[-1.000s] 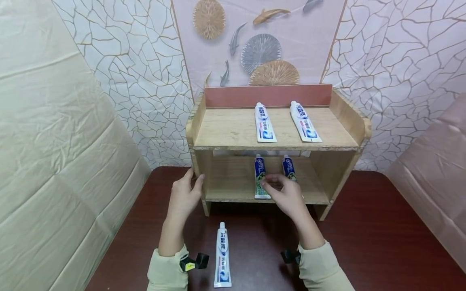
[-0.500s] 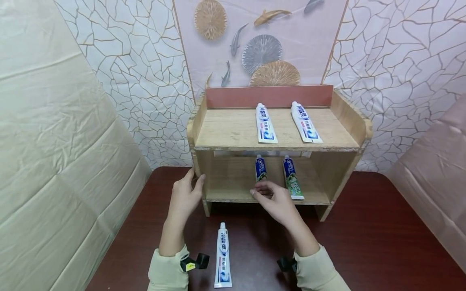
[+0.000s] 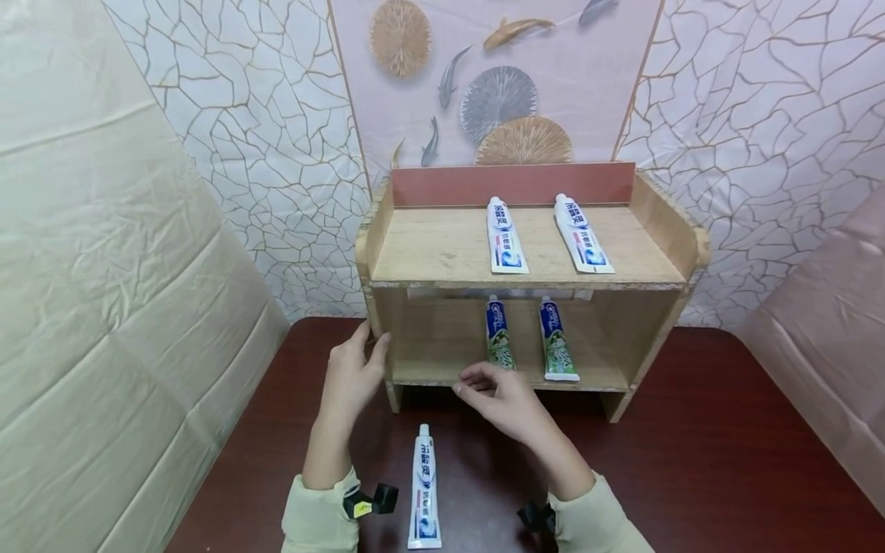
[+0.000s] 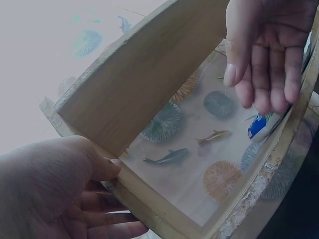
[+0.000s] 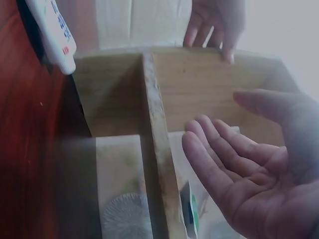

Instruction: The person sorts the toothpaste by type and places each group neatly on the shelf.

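My left hand (image 3: 354,372) holds the left side panel (image 4: 137,196) of a small two-tier wooden shelf, thumb on its edge and fingers on the outside. My right hand (image 3: 503,403) is in front of the lower tier with loosely bent fingers and nothing in them. Just behind it lies a blue-and-green toothpaste tube (image 3: 498,334), its bottom end hidden by the hand in the head view. A second such tube (image 3: 557,342) lies to its right. On the table between my forearms is a white toothpaste tube (image 3: 424,488), cap toward the shelf.
Two white toothpaste tubes (image 3: 506,236) (image 3: 583,234) lie on the upper tier, caps toward the reddish back board (image 3: 512,186). The shelf stands on a dark red table (image 3: 733,461). Pale cloth (image 3: 138,307) and a patterned backdrop surround it.
My right hand has moved left and toward me, away from the blue-and-green tubes, uncovering the right one and most of the left one. The left hand stays on the side panel.
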A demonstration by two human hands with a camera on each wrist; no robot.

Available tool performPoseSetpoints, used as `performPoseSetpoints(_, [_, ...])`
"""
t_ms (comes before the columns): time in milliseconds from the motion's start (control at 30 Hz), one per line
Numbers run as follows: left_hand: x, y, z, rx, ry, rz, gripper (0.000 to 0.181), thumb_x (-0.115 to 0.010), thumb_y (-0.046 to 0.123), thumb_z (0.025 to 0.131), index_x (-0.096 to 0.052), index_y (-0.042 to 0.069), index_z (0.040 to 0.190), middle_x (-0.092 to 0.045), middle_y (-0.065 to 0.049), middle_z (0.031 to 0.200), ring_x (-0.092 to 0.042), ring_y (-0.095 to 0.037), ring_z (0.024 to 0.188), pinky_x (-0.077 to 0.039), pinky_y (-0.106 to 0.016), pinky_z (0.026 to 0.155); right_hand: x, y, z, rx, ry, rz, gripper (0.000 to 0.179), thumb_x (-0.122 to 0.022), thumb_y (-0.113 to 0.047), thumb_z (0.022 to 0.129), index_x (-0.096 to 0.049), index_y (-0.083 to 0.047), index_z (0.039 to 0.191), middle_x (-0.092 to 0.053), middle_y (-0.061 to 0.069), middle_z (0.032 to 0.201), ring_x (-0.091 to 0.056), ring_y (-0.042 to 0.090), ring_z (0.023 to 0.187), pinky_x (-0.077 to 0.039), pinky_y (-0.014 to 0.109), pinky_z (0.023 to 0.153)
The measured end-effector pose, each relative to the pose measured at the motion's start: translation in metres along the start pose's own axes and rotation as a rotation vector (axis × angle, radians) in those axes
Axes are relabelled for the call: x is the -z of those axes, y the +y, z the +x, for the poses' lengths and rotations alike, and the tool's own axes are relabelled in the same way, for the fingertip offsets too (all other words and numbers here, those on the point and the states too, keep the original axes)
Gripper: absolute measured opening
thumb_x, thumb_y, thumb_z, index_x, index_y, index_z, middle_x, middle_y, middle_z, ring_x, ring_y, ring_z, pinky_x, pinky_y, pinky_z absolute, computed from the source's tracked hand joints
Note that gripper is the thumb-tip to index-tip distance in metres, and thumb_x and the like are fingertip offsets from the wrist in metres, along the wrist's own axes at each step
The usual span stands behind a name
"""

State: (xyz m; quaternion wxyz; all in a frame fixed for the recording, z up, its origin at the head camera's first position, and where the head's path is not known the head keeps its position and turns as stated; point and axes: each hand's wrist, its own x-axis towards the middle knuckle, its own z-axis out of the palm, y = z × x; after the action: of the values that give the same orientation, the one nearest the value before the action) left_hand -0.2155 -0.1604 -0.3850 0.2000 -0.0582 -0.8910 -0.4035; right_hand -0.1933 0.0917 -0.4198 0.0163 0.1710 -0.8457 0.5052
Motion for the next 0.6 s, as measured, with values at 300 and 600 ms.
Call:
performPoseSetpoints(300, [0.0,-0.001,-0.001,-0.008,0.009,0.006,0.039,-0.06,0.029,0.102,-0.061,0.006,0.133,-0.073,-0.013,0.112,-0.069,-0.029,0.102,-0.053,-0.049,0.087,-0.029,0.007,-0.005,-0.012,-0.293,-0.088,0.026,-0.071,-0.037,0.093,-0.073,-0.011,0.096,-0.069,-0.005,0.084,-0.064,0.01,0.073,-0.053,0.028,0.066])
performPoseSetpoints(600, [0.0,-0.001,0.0,-0.01,0.006,0.01,0.041,-0.06,0.03,0.102,-0.06,0.007,0.136,-0.072,-0.014,0.114,-0.068,-0.03,0.105,-0.053,-0.048,0.089,-0.051,0.016,-0.011,-0.048,-0.47,-0.176,0.031,-0.074,-0.034,0.091,-0.071,-0.01,0.073,-0.059,-0.009,0.059,-0.047,0.005,0.05,-0.04,0.022,0.049])
